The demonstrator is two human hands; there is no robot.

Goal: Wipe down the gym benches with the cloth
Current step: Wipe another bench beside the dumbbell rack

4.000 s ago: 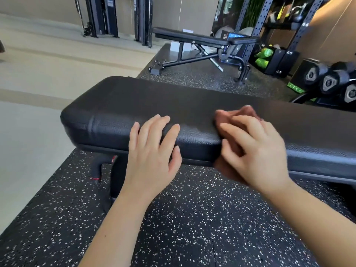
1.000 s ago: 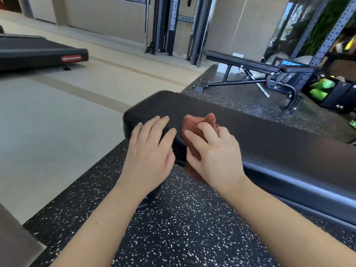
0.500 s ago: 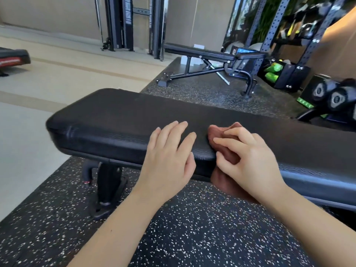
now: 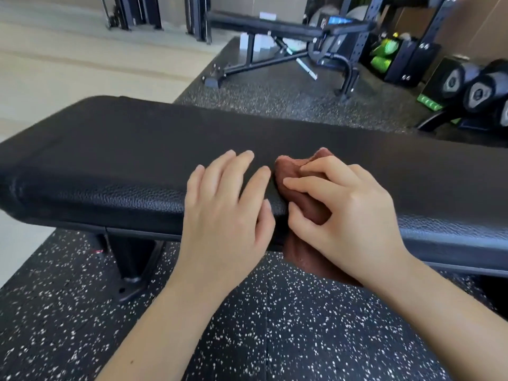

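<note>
A black padded gym bench (image 4: 132, 149) runs across the view from left to right. My right hand (image 4: 346, 210) presses a reddish-brown cloth (image 4: 288, 171) over the bench's near edge; part of the cloth hangs below the pad. Just left of the cloth, my left hand (image 4: 228, 210) lies flat on the pad with its fingers spread and nothing in it. A second black bench (image 4: 264, 26) stands further back on the mat.
Speckled black rubber matting (image 4: 247, 339) covers the floor under the bench, whose black leg (image 4: 132, 262) stands at the lower left. Black dumbbells (image 4: 478, 89) sit at the right, green items (image 4: 382, 55) by a rack behind. Pale flooring (image 4: 82, 59) lies to the left.
Both hands and the cloth have slid right along the bench, away from its left end. The right hand still holds the cloth on the near edge.
</note>
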